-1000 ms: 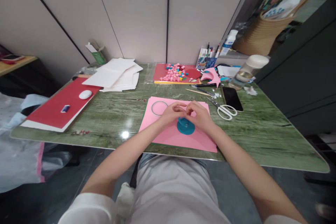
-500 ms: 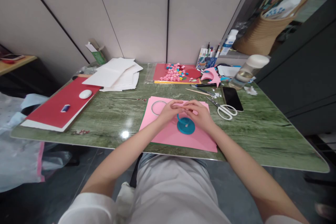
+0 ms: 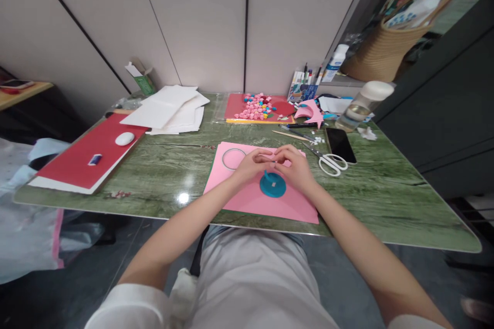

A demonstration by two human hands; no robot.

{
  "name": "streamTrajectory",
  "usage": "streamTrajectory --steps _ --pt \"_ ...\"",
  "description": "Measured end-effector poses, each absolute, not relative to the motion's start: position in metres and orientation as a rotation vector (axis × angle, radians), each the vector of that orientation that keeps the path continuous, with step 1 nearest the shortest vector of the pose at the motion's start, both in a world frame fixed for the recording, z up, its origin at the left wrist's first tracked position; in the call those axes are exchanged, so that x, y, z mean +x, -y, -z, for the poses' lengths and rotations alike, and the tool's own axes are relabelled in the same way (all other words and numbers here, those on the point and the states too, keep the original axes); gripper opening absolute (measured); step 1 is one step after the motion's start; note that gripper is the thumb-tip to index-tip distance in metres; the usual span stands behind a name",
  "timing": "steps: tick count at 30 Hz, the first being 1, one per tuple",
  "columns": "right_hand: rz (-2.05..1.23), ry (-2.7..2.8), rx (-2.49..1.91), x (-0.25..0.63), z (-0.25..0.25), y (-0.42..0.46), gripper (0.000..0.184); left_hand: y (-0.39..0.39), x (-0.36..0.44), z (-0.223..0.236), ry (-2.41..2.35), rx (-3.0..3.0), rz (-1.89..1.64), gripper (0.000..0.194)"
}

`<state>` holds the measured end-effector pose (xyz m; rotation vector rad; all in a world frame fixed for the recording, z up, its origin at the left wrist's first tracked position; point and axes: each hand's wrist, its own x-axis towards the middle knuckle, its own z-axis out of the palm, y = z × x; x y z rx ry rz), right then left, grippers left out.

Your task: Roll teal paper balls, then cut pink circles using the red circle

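Note:
My left hand (image 3: 251, 164) and my right hand (image 3: 295, 167) meet above a stack of pink paper (image 3: 239, 198), fingers pinched close together. Between them is a narrow blue strip (image 3: 267, 176), whose lower part hangs below the fingertips; its upper end is hidden by the fingers. Under the hands lies a round blue disc (image 3: 272, 191) with a small white square (image 3: 274, 184) on it. To the left of my left hand, a thin ring (image 3: 223, 160) rests on the pink paper.
White-handled scissors (image 3: 332, 163) and a dark phone (image 3: 340, 145) lie to the right. Behind are a wooden stick (image 3: 291, 135), pink cut paper (image 3: 311, 113), a bottle (image 3: 358, 108) and small pink pieces (image 3: 257, 107). Red sheets (image 3: 77, 162) and white sheets (image 3: 160, 105) lie left.
My fingers have shifted slightly on the blue strip, and less of its curve shows below them. The disc, ring and paper stay where they were.

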<state>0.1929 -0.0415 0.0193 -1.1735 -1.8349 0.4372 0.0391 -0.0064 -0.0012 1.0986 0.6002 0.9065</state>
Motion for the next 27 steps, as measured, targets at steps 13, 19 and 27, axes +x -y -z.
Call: streamTrajectory --steps 13,19,27 --pt "-0.414 1.947 -1.117 0.1902 -0.0189 0.043 0.016 0.0063 0.037 0.0017 -0.565 1.098 -0.824 0.043" --pt "-0.397 1.956 -1.117 0.1906 -0.0181 0.0428 0.016 0.0093 0.0369 0.0006 -0.604 1.112 -0.797 0.045" --pt "-0.435 1.921 -1.133 0.1951 -0.0197 0.0424 0.01 0.0075 0.0347 0.0024 -0.707 1.012 -0.886 0.048"
